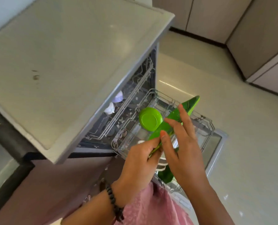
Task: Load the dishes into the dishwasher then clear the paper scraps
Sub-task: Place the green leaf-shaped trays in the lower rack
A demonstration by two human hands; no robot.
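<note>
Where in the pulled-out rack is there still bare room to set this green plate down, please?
Free: the rack stretch right of the green plate, toward its far rim, and the strip left of the green bowl. Crowded: the near end, where the left hand grips the plate, the right hand steadies it, and white dishes stand.

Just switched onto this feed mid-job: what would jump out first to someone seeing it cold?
The bright green dishes: a green plate held edge-on over the pulled-out dishwasher rack, gripped low by the left hand, with the right hand resting straight fingers on it. Beside it, a round green bowl sits bottom-up in the rack. White paper scraps lie inside the open dishwasher, under the countertop.
</note>
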